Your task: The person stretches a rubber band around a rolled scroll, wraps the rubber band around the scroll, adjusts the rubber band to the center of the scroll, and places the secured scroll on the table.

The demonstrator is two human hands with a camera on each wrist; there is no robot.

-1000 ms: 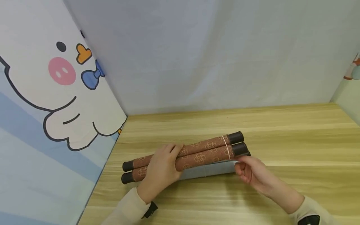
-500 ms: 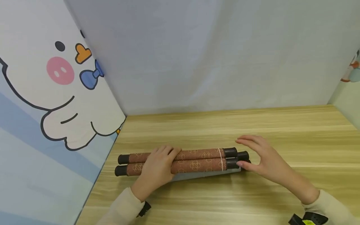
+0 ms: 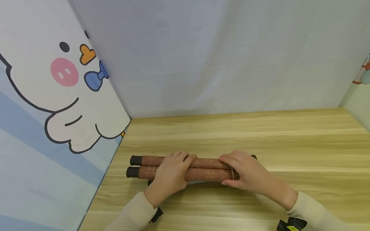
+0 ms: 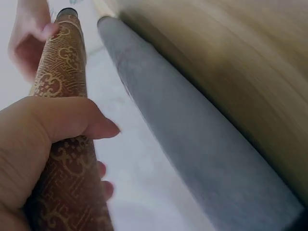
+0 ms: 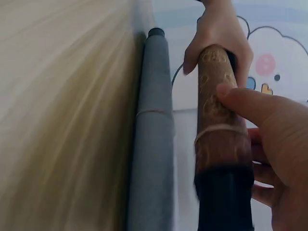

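Note:
Two brown hanging scrolls (image 3: 210,174) with gold flower patterns and black end knobs lie side by side. My left hand (image 3: 171,175) grips them left of the middle, thumb on the near side and fingers over the far side. Near their right end my right hand (image 3: 250,173) holds both, covering the right knobs. A thin pale band (image 5: 221,129) circles the brown scrolls there. Below them a blue-grey scroll (image 5: 155,139), also banded, rests on the table; both wrist views show a gap between it and the brown ones. In the head view it is mostly hidden.
The wood-grain table (image 3: 231,134) stretches behind and to the right of the scrolls. A pale cloth wall (image 3: 202,64) rises at its back edge, and a cartoon-printed panel (image 3: 95,106) borders the left side.
My right hand has come from beyond the right end onto the brown scrolls and now grips them. The brown scrolls, tilted up to the right earlier, now lie nearly level and closer to me.

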